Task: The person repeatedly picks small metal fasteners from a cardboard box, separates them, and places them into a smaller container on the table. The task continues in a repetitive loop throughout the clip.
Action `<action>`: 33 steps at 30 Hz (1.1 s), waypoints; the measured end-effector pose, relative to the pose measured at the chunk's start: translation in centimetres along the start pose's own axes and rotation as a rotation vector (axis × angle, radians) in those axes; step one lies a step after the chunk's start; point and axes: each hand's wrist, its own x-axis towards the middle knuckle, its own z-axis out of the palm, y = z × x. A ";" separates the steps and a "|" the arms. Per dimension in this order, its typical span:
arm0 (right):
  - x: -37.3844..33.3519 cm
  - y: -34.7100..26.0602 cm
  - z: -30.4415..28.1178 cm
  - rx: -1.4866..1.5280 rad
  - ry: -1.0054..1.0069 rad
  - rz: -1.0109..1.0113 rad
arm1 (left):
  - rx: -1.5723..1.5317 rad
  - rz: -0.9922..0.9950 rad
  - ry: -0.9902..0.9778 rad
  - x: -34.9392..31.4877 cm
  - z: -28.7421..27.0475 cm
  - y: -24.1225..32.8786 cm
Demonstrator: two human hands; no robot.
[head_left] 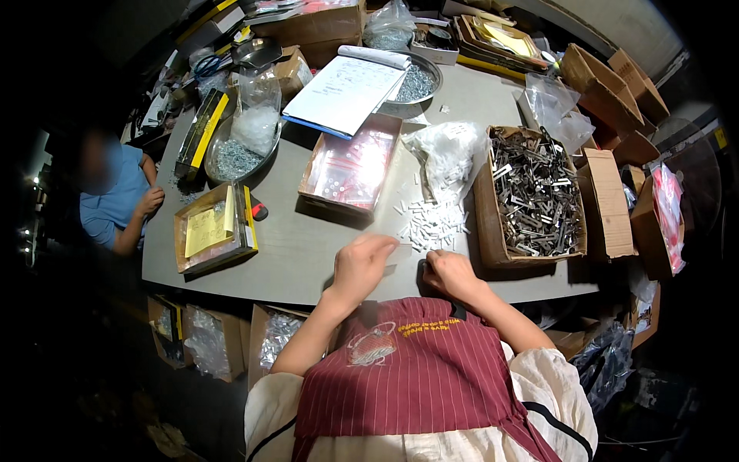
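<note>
My left hand (362,266) is closed in a pinch at the table's near edge. From its fingertips a small clear plastic bag (403,249) sticks out, thin and hard to see. Just right of it, my right hand (449,272) has its fingers curled together at the near side of a loose pile of small white plastic pieces (433,223). What those fingers hold, if anything, is hidden. Behind the pile lies a clear bag of more white pieces (448,150), its mouth toward me. Left of it stands an open box with red-edged clear bags (350,171).
To the right stands a cardboard box full of dark metal clips (537,192). A clipboard with paper (346,88) lies beyond the red-edged bags. Metal bowls of small screws (239,156) and a box with a yellow note (208,232) are leftward. A person in blue (115,192) sits far left.
</note>
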 end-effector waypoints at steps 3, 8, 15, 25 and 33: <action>0.2 1.8 -1.3 -0.059 0.129 -0.018 | 0.093 0.028 0.022 -0.3 0.2 -0.1; 1.3 3.5 1.1 -0.274 0.155 -0.049 | 0.079 -0.030 0.033 0.0 1.3 0.7; 0.6 3.1 -4.3 -0.032 0.088 -0.129 | -0.095 -0.004 0.011 0.1 3.1 0.2; 2.0 -0.9 -14.8 0.024 0.332 -0.626 | 0.110 0.336 -0.047 1.0 4.3 2.5; -0.3 0.0 -15.5 0.078 0.259 -0.483 | 0.105 0.371 -0.074 2.0 6.3 3.2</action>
